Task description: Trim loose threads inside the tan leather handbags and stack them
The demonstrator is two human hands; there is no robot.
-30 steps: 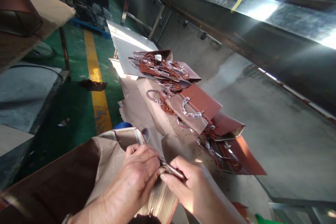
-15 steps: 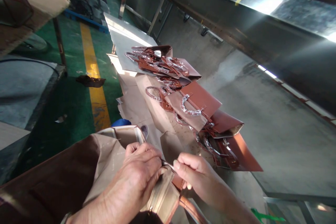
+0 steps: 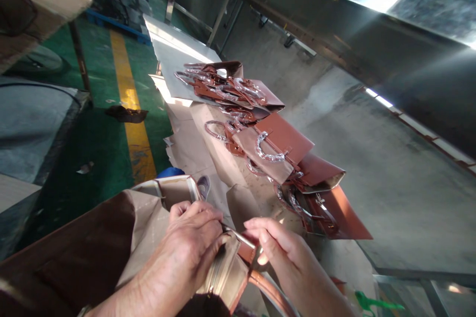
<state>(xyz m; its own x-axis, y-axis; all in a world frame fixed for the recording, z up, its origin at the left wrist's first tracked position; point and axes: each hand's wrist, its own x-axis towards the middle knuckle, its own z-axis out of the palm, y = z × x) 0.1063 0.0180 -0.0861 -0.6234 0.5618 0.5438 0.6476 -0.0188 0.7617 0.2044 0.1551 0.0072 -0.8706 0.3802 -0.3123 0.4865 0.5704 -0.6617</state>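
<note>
A brown handbag (image 3: 230,287) with a beige lining and a zipped inner pocket lies in front of me. My left hand (image 3: 193,240) is closed on the bag's top edge, with its fingers bent over the lining. Just right of it, my right hand (image 3: 286,252) hovers beside the same edge, index finger stretched out and thumb apart from it. Between the two hands the rim of the bag is visible. Below my right hand curves a brown bag handle (image 3: 269,290). My left fingertips are partly hidden by the hand itself.
Brown handbags (image 3: 286,138) with plastic-wrapped handles lie in a row ahead on cardboard (image 3: 193,138). A yellow stripe (image 3: 130,109) runs along the green floor at left. A metal structure (image 3: 334,20) spans the upper right. A green object (image 3: 372,302) lies at lower right.
My right hand has let go of the bag's edge and moved slightly right, its fingers loosening. My left hand keeps its hold and has shifted a little left with the bag.
</note>
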